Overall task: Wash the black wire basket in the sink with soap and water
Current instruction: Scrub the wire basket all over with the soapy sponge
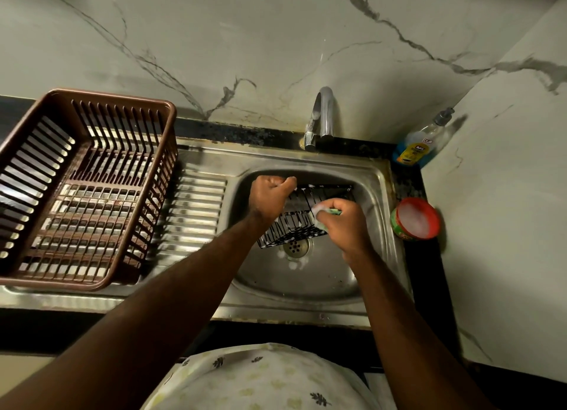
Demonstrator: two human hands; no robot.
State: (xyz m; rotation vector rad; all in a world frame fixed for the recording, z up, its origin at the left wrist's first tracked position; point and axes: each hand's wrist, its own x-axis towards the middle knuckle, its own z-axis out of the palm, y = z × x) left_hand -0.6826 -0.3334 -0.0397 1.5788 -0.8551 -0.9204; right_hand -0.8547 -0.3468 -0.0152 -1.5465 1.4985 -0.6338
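Observation:
The black wire basket lies tilted inside the steel sink, above the drain. My left hand grips its far left rim. My right hand holds a green, foamy scrub sponge pressed against the basket's right side. Foam patches lie around the drain. No water runs from the tap.
A brown plastic dish rack stands on the ribbed drainboard at left. A red tub of soapy paste sits on the counter right of the sink. A dish-soap pump bottle leans in the back right corner. Marble walls close in behind and at right.

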